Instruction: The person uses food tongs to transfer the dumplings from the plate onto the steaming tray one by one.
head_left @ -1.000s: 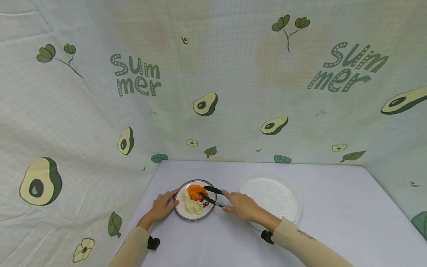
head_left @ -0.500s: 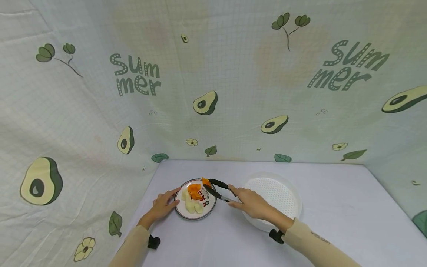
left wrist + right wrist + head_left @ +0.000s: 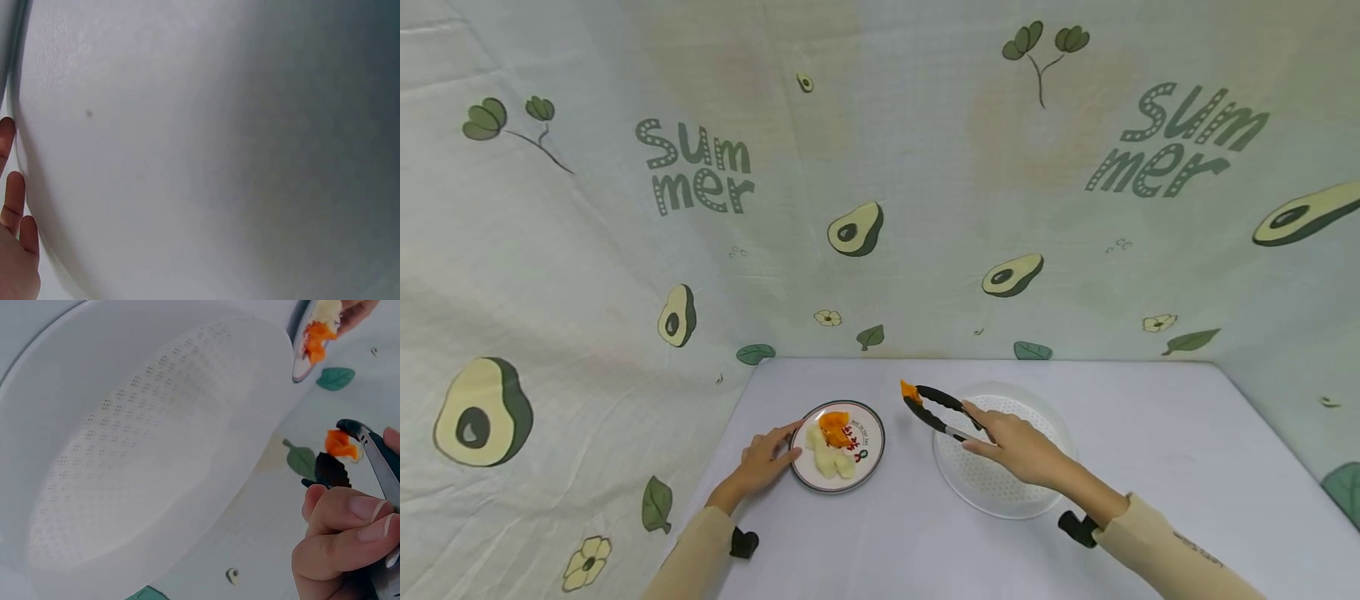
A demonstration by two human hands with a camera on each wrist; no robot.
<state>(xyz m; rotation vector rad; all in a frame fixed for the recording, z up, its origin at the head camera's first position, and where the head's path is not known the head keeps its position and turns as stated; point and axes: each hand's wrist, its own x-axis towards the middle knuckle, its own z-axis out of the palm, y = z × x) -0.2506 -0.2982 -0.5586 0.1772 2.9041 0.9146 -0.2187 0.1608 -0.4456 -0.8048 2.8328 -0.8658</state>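
Observation:
My right hand (image 3: 983, 431) grips black tongs (image 3: 934, 407) that pinch an orange food piece (image 3: 910, 389) in the air, between the small plate and the tray's left rim. The small round plate (image 3: 876, 454) holds more orange pieces (image 3: 833, 422) and pale yellow pieces (image 3: 824, 456). Straight fingers of my left hand (image 3: 779, 448) touch the plate's left rim. In the right wrist view the tongs (image 3: 375, 456) carry the orange piece (image 3: 340, 444) beside the white perforated tray (image 3: 144, 469), with the plate (image 3: 299, 359) at the top. The left wrist view shows only fingertips (image 3: 14, 206) against a pale surface.
The white perforated tray (image 3: 992, 493) lies right of the plate on a light grey table (image 3: 1150, 467). An avocado-print cloth (image 3: 865, 225) hangs behind and along the left side, closing in the table.
My right hand has lifted an orange piece off the plate with the tongs and carried it right and up toward the tray. The left hand stays at the plate's rim.

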